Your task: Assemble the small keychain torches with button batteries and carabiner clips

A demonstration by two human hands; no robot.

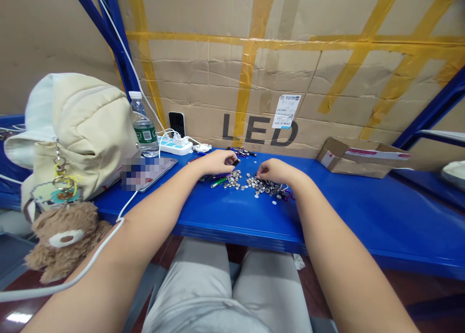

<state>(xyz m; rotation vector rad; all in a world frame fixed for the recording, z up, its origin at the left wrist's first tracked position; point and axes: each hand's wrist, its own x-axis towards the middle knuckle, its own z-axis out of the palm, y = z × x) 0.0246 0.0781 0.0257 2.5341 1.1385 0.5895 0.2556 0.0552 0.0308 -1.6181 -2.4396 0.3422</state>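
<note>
My left hand (221,162) is closed around a small black piece (236,163), mostly hidden by the fingers. Below it lie small round silver discs like button cells (232,180), beside a slim green metal tube (218,182). My right hand (275,171) has its fingertips pinched together at the edge of a larger heap of silver and dark round pieces (267,186); what is between them is too small to make out. Slim dark and purple tubes with metal parts (244,152) lie behind the hands.
A cream backpack (94,124) with a brown plush bear (69,238), a water bottle (144,129), a phone (160,173) and a power strip (174,145) stand left. An open cardboard box (363,158) sits right on the blue table (345,207). Taped cardboard (203,90) rises behind.
</note>
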